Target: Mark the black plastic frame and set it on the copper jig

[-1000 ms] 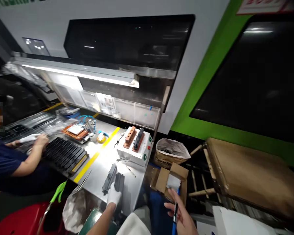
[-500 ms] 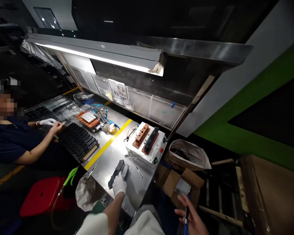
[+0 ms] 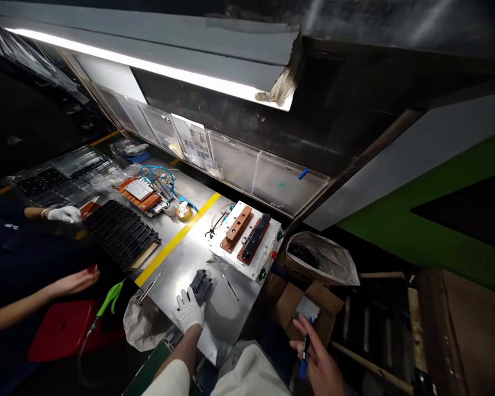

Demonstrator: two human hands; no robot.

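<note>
My left hand (image 3: 188,310), in a white glove, rests on the steel worktable (image 3: 177,258) with its fingers against a stack of black plastic parts (image 3: 201,286) near the front edge. My right hand (image 3: 318,364), bare, is off the table to the right, above an open cardboard box (image 3: 309,311), and holds a blue pen (image 3: 304,355) upright. Behind the black parts stands a white fixture box (image 3: 247,240) with a copper block and a black part on top.
A co-worker's gloved hand (image 3: 64,214) and bare hand (image 3: 76,282) are at the left by a tray of black parts (image 3: 119,234). A yellow stripe (image 3: 177,239) crosses the table. Tweezers (image 3: 150,286), a bagged bin (image 3: 319,258), a red stool (image 3: 60,330) and a wooden pallet (image 3: 466,330) surround it.
The view tilted down and nearer the table. My left hand slid back along the black parts, its fingers now spread. The co-worker's bare hand dropped from the tray toward the stool.
</note>
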